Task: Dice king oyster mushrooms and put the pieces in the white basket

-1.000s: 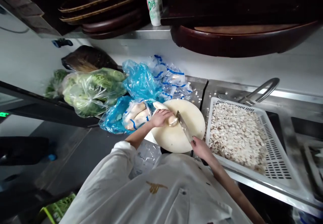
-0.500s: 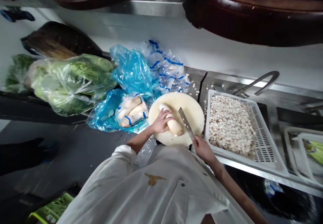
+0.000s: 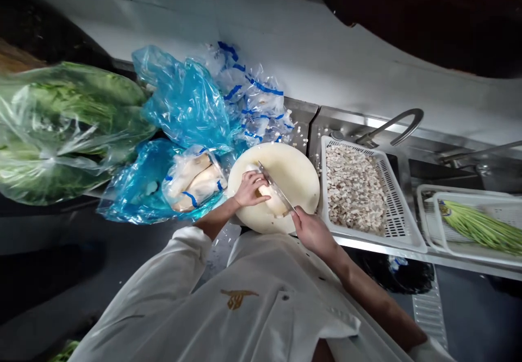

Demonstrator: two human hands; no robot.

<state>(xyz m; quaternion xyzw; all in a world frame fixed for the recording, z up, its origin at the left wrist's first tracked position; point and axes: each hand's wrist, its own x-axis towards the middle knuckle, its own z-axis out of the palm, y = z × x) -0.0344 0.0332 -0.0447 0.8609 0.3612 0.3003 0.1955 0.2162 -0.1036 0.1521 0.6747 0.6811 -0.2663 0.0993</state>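
Knife had shifted leftward since the earlier frame, from apart from the pale mushroom to right over or against it; exact contact could not be told. Left hand grasped the mushroom, fingers curled over it. Right hand was closed around the knife's handle. Mushroom lay on the round cutting board, left of the white basket.

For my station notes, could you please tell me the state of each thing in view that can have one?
Left hand, holding the mushroom
Right hand, closed around the knife
Mushroom, lying on the round board
Knife, blade against or just beside the mushroom
Slotted basket, partly filled with chopped pieces
Blue plastic, crumpled
Bag of greens, bulging
Green stalks, bundled
Curved faucet, no running water visible
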